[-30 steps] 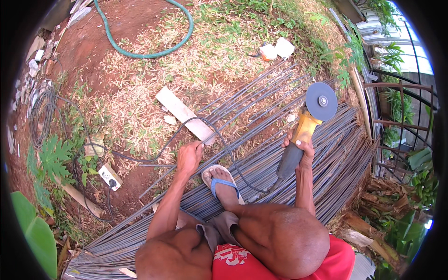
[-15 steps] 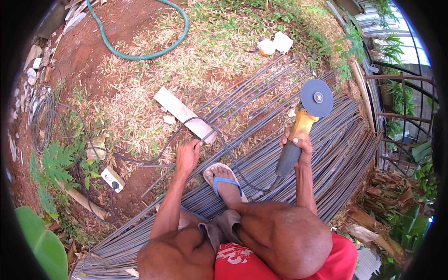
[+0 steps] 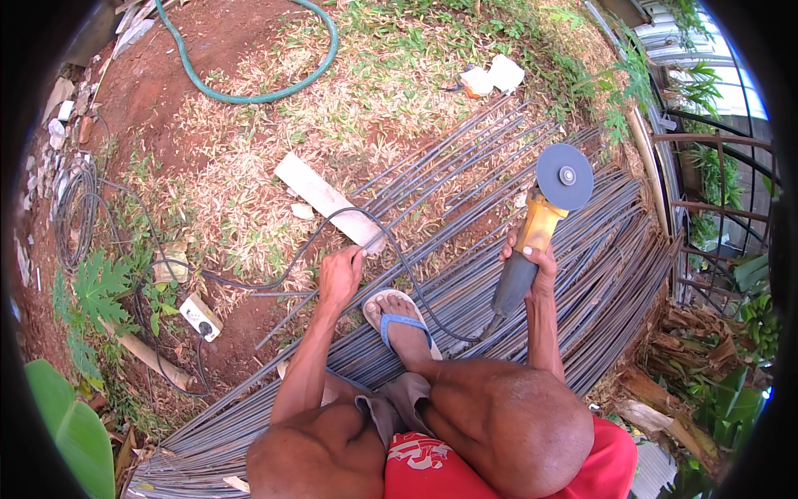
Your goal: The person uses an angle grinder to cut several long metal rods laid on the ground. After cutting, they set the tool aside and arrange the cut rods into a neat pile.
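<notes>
My right hand (image 3: 529,259) is wrapped round the dark handle of a yellow and black angle grinder (image 3: 542,223). The grinder is held up at a tilt over the rods, its dark cutting disc (image 3: 565,176) at the upper end. My left hand (image 3: 340,276) is closed, thumb and finger pinched on a thin steel rod beside the near end of a pale board (image 3: 320,193); the fingers partly hide the grip. Long steel rods (image 3: 573,291) lie in a wide bundle under and around my sandalled foot (image 3: 403,328).
The grinder's black cable (image 3: 312,241) loops past my left hand toward a white power strip (image 3: 200,317) on the soil. A green hose (image 3: 241,100) curves at the far left. White and orange litter (image 3: 490,79) lies beyond the rods. A metal frame (image 3: 715,208) stands at right.
My left hand has shifted very slightly to the right near the board. My right hand and the angle grinder stay almost in place.
</notes>
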`<state>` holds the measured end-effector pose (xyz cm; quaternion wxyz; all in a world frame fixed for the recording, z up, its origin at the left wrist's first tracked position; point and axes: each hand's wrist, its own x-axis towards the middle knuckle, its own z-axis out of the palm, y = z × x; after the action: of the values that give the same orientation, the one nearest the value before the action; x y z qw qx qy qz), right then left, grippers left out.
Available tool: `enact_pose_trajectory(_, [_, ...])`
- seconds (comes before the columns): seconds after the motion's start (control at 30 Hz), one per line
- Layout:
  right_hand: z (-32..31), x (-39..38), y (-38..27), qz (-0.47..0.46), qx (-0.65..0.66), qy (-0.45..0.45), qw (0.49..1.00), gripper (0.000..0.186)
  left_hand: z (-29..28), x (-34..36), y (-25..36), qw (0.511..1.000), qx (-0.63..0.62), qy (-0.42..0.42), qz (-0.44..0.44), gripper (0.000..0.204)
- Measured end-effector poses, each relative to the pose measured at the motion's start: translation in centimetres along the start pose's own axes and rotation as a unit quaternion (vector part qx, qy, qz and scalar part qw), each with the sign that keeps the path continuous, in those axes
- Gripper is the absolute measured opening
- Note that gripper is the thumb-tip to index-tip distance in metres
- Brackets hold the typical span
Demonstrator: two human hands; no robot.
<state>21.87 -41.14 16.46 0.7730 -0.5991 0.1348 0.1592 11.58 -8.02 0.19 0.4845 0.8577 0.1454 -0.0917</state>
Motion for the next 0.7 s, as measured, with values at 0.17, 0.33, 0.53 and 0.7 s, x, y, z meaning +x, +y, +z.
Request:
enact_pose_trajectory(0.17, [-0.2, 0.0, 0.1, 0.002, -0.001, 0.005, 1.000, 0.061, 0.1, 0.1, 0.0, 0.999, 0.003, -0.020, -0.025, 0.022])
enact_pose_trajectory(0.33, [-0.1, 0.1, 0.4, 0.007, -0.004, 0.005, 1.000, 0.062, 0.6, -0.5, -0.9, 1.000, -0.015, 0.007, -0.002, 0.022])
enact_pose_trajectory(0.53, [0.2, 0.0, 0.4, 0.015, -0.004, 0.002, 1.000, 0.062, 0.1, -0.1, 0.2, 0.999, -0.015, -0.019, -0.035, 0.022])
enact_pose_trajectory(0.7, [-0.3, 0.3, 0.5, 0.035, -0.053, 0.003, 0.998, 0.060, -0.1, 0.0, 0.2, 0.999, -0.018, -0.017, -0.041, 0.023])
